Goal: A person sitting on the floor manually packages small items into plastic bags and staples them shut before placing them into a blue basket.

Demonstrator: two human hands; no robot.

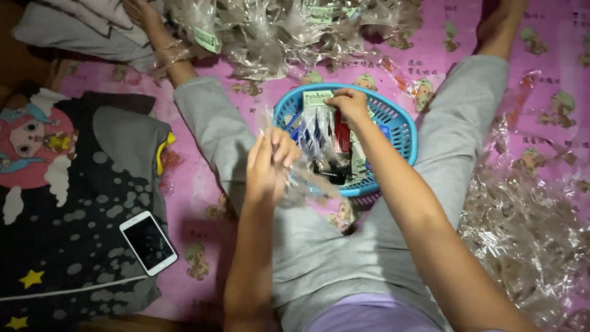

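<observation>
the left hand pinches a clear plastic sleeve; the right hand pinches a small packet just over the blue basket. the slick film could slip from either grip. loose wrappers to the right could get mixed in.

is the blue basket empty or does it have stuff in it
Not empty. The blue basket holds small packets, red and dark, and the right hand reaches into it.

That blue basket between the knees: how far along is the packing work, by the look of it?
Partway. A pile of filled clear packets already lies beyond the blue basket. In hand: the left hand holds a clear plastic sleeve, and the right hand grips packets over the basket. Left: small items still in the basket and a heap of loose clear wrappers on the person's right.
</observation>
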